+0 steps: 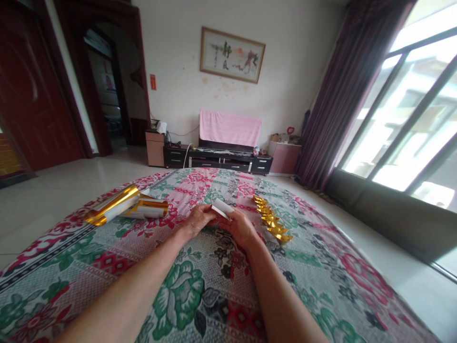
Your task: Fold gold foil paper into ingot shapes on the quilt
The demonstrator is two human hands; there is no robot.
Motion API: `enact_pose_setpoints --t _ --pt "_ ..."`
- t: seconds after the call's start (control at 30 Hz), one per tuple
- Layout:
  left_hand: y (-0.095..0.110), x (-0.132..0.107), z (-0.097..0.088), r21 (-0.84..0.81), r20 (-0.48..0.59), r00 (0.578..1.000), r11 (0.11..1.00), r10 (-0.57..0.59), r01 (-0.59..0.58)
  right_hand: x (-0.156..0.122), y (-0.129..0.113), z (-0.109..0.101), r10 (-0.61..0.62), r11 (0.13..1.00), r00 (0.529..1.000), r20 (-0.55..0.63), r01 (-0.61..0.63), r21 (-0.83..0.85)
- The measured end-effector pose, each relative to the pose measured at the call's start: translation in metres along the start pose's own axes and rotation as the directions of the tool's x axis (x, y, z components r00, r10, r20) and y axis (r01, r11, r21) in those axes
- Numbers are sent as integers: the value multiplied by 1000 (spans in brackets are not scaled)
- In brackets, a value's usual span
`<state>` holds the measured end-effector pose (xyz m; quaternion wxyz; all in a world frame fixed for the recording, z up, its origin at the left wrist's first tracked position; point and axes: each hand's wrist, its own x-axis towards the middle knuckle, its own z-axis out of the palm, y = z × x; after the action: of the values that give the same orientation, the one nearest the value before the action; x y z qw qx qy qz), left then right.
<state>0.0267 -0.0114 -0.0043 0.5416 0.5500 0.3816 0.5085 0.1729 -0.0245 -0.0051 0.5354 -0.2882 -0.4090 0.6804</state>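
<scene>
A small folded piece of paper (222,207), white on the side that shows, is held between my two hands above the patterned cloth. My left hand (198,221) pinches its left edge with thumb and fingers. On the other side, my right hand (240,227) grips the paper's right end, fingers curled beneath it. To the right of my hands, several folded gold paper ingots (271,220) lie in a slanting row. Over on the left are curled sheets of gold foil paper (121,205) with white backs, loosely rolled and overlapping.
A floral cloth (182,286) in green, red and grey covers the surface before me. Beyond it stand a low black TV cabinet (221,159) and a screen draped with a pink towel (230,127). A purple curtain (332,95) hangs by the window on the right.
</scene>
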Motion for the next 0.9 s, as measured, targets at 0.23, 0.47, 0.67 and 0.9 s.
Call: enact_pose_setpoints --t 0.23,0.47,0.67,0.9 --pt "-2 1 -2 -92 -32 999 996 -3 0 4 6 1 -91 995 995 -30 90 -29" --pt "4 -1 -9 -336 51 997 939 -57 71 8 12 3 -161 987 981 -109 161 -7" --pt "2 -1 -1 -238 -23 999 971 -30 24 9 16 5 -230 966 959 -166 203 -162" --pt "-4 3 6 -156 -211 977 988 -13 -21 6 15 7 -248 930 959 -140 195 -313"
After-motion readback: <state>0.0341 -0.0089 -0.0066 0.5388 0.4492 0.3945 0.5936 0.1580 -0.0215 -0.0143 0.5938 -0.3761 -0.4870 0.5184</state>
